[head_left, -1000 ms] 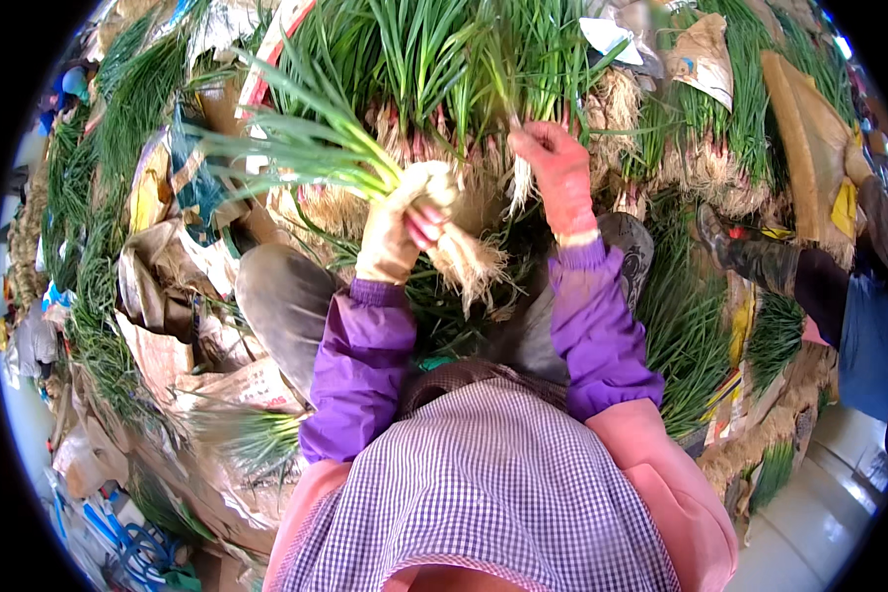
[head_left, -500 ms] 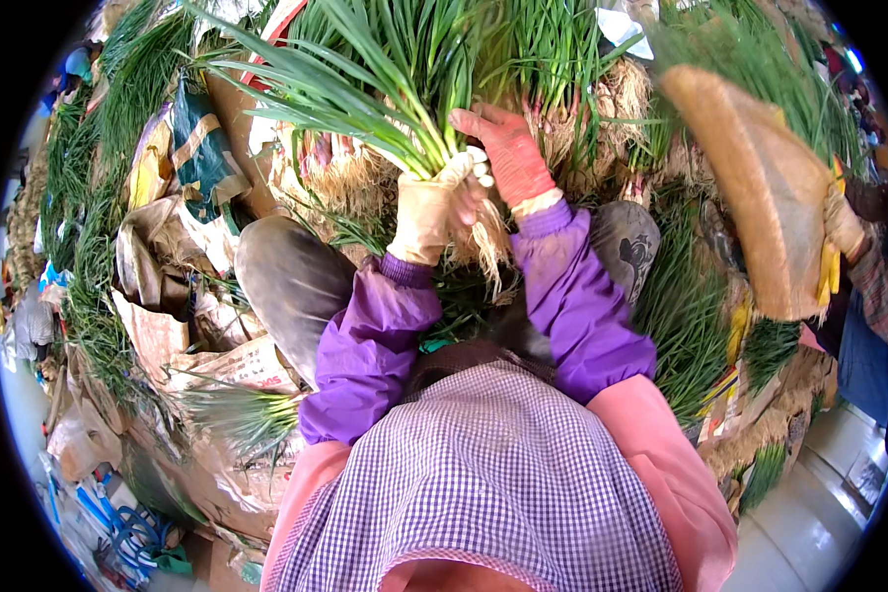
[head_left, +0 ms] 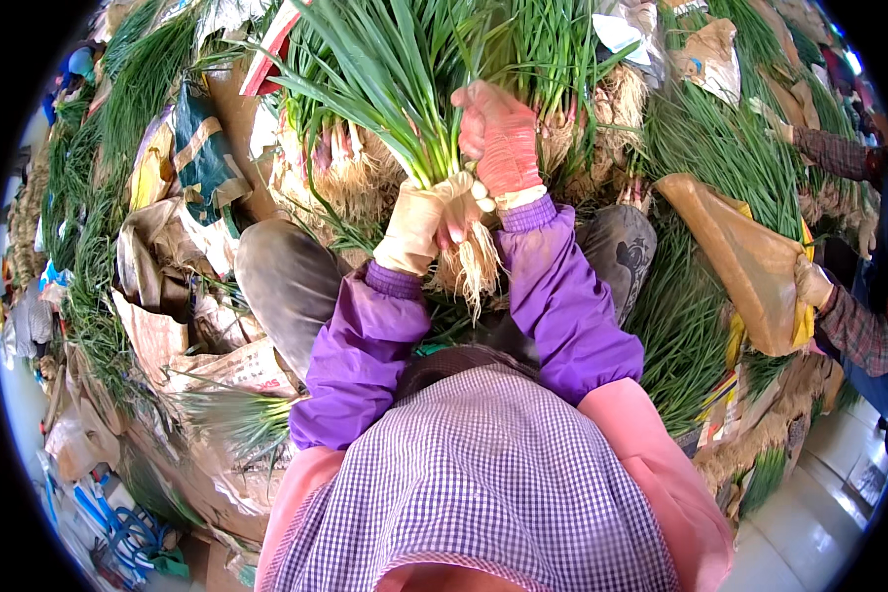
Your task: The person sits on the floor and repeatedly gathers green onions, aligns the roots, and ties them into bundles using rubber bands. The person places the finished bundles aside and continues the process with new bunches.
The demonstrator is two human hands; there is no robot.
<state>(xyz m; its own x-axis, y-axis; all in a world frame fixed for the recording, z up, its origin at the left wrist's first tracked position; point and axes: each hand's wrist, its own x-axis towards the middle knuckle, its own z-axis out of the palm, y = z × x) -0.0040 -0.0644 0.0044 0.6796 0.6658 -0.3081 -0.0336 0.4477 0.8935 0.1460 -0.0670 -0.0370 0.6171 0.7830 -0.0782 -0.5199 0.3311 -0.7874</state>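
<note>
A bunch of spring onions stands upright in front of me, with long green leaves above and pale roots hanging below. My left hand, in a cream glove, is closed round its lower stalks. Close by on the right, my right hand wears a red glove and has its fingers curled in beside the leaves. Whatever those fingers hold, if anything, is hidden. Small white bulbs show between the two hands. Behind them stand more spring onions with reddish stems and tangled roots.
Crumpled sacks and a loose bundle of greens lie at my left. Over at the right, a co-worker's gloved hand holds a brown sheet above heaped greens. Blue straps lie at lower left.
The bunch has swung more upright, its leaves shifting right. My right hand has moved slightly up and its fingers have curled. The co-worker's brown sheet has dropped lower, showing the greens behind.
</note>
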